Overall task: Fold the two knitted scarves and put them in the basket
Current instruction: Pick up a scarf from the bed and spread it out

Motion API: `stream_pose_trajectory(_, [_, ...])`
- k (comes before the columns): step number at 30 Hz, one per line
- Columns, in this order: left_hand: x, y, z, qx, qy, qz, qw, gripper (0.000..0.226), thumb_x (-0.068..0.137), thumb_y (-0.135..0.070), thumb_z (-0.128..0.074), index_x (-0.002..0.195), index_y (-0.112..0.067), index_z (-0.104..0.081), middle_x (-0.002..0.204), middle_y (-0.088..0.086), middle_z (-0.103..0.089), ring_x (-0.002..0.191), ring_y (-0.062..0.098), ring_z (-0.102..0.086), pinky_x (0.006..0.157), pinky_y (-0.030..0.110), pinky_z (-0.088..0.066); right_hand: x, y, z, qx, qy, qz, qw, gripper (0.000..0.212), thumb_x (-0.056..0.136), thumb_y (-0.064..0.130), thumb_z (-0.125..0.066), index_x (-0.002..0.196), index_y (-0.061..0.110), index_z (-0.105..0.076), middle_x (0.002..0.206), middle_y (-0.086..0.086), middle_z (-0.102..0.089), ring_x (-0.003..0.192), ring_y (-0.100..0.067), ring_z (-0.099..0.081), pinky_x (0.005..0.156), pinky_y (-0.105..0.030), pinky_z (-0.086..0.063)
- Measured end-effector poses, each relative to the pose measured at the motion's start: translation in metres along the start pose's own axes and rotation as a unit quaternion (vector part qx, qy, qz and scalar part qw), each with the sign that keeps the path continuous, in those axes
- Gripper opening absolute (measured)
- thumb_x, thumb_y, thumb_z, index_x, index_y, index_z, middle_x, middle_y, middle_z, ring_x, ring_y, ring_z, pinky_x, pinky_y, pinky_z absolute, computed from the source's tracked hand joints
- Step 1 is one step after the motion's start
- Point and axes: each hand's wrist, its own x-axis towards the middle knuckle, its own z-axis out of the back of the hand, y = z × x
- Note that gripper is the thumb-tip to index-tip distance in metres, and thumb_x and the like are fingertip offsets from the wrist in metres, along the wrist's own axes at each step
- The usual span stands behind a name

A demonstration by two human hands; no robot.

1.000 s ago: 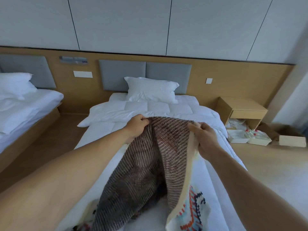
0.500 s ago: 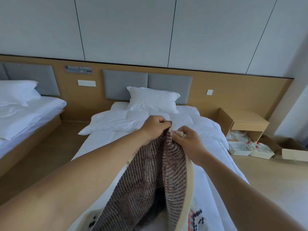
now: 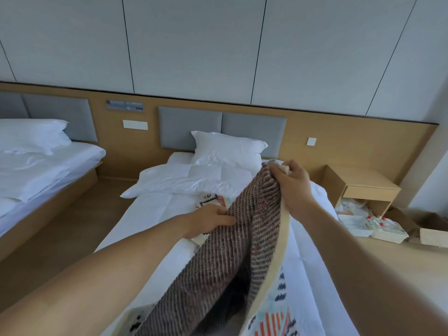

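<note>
A knitted scarf (image 3: pixel 225 258), brown-striped on its back and cream-edged with a colourful pattern on its face, hangs doubled lengthwise over the white bed (image 3: pixel 150 214). My right hand (image 3: pixel 289 183) grips its top corners together, raised high. My left hand (image 3: pixel 211 220) pinches the scarf's left fold lower down. A second patterned knitted scarf (image 3: pixel 212 201) lies flat on the bed just beyond my left hand, mostly hidden. No basket is in view.
A white pillow (image 3: pixel 228 151) and folded duvet (image 3: pixel 189 180) lie at the bed's head. A wooden nightstand (image 3: pixel 361 187) stands to the right, with white trays (image 3: pixel 371 227) and a cardboard box (image 3: pixel 434 235) on the floor. Another bed (image 3: pixel 43 166) is on the left.
My hands brought the scarf's two top corners together. My right hand now holds both and rose to the right, while my left hand slid down to the fold.
</note>
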Motion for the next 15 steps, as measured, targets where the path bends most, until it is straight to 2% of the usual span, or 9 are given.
stream_pose_trajectory(2, [-0.002, 0.002, 0.004, -0.033, -0.031, -0.003, 0.999, 0.028, 0.093, -0.027, -0.064, 0.112, -0.008, -0.07, 0.112, 0.008, -0.072, 0.104, 0.022, -0.068, 0.087, 0.026, -0.053, 0.004, -0.001, 0.007, -0.06, -0.005, 0.007, 0.998, 0.029, 0.086, 0.03, -0.071, 0.078, 0.014, -0.049, 0.074, -0.006, -0.055, 0.068, -0.016, -0.05, 0.065, -0.033, -0.042])
stream_pose_trajectory(4, [0.0, -0.003, 0.011, -0.062, -0.07, -0.014, 0.996, 0.028, 0.093, -0.027, -0.063, 0.109, -0.005, -0.071, 0.109, 0.01, -0.073, 0.1, 0.024, -0.068, 0.092, 0.034, -0.054, 0.003, -0.008, 0.014, -0.14, 0.004, -0.003, 0.99, 0.028, 0.088, 0.032, -0.069, 0.081, 0.01, -0.052, 0.073, -0.003, -0.054, 0.065, -0.014, -0.047, 0.058, -0.03, -0.038])
stream_pose_trajectory(6, [0.004, -0.012, 0.016, -0.057, -0.1, -0.023, 0.993, 0.032, 0.093, -0.028, -0.064, 0.104, 0.002, -0.069, 0.108, 0.017, -0.071, 0.096, 0.027, -0.067, 0.098, 0.042, -0.051, 0.0, -0.022, 0.019, -0.202, 0.018, -0.026, 0.979, 0.029, 0.089, 0.034, -0.067, 0.084, 0.009, -0.053, 0.075, -0.002, -0.057, 0.067, -0.015, -0.05, 0.058, -0.031, -0.039])
stream_pose_trajectory(8, [0.005, -0.025, 0.015, -0.065, -0.098, -0.04, 0.992, 0.032, 0.092, -0.03, -0.065, 0.101, 0.002, -0.068, 0.107, 0.02, -0.07, 0.093, 0.028, -0.066, 0.099, 0.046, -0.05, -0.004, -0.034, 0.021, -0.256, 0.039, -0.037, 0.965, 0.026, 0.089, 0.034, -0.067, 0.083, 0.013, -0.052, 0.081, 0.0, -0.06, 0.074, -0.019, -0.055, 0.059, -0.032, -0.041])
stream_pose_trajectory(10, [0.008, -0.04, 0.011, -0.065, -0.081, -0.057, 0.993, 0.032, 0.09, -0.032, -0.065, 0.096, -0.001, -0.067, 0.103, 0.021, -0.07, 0.091, 0.029, -0.066, 0.098, 0.047, -0.049, -0.008, -0.039, 0.02, -0.315, 0.044, -0.008, 0.948, 0.028, 0.089, 0.036, -0.066, 0.082, 0.015, -0.05, 0.096, -0.001, -0.059, 0.077, -0.017, -0.052, 0.06, -0.031, -0.037])
stream_pose_trajectory(11, [0.01, -0.048, 0.009, -0.05, -0.079, -0.064, 0.994, 0.03, 0.091, -0.032, -0.064, 0.091, -0.002, -0.067, 0.098, 0.02, -0.07, 0.09, 0.028, -0.065, 0.097, 0.045, -0.049, -0.01, -0.038, 0.019, -0.325, 0.033, 0.019, 0.945, 0.029, 0.088, 0.037, -0.066, 0.083, 0.013, -0.05, 0.108, 0.001, -0.056, 0.078, -0.014, -0.051, 0.063, -0.031, -0.035])
stream_pose_trajectory(13, [0.013, -0.064, 0.003, -0.01, -0.086, -0.077, 0.993, 0.026, 0.094, -0.029, -0.061, 0.082, -0.006, -0.063, 0.089, 0.014, -0.066, 0.085, 0.024, -0.061, 0.088, 0.039, -0.049, -0.017, -0.026, 0.014, -0.27, 0.017, 0.074, 0.96, 0.031, 0.088, 0.033, -0.068, 0.084, 0.008, -0.051, 0.128, 0.012, -0.045, 0.094, -0.007, -0.049, 0.078, -0.03, -0.035])
stream_pose_trajectory(15, [0.014, -0.078, -0.004, 0.021, -0.087, -0.096, 0.991, 0.022, 0.093, -0.026, -0.061, 0.081, -0.007, -0.06, 0.085, 0.011, -0.061, 0.082, 0.021, -0.056, 0.081, 0.035, -0.045, -0.023, -0.014, 0.006, -0.201, 0.068, 0.103, 0.972, 0.027, 0.086, 0.029, -0.072, 0.083, 0.01, -0.053, 0.137, 0.019, -0.04, 0.111, 0.001, -0.044, 0.092, -0.028, -0.036])
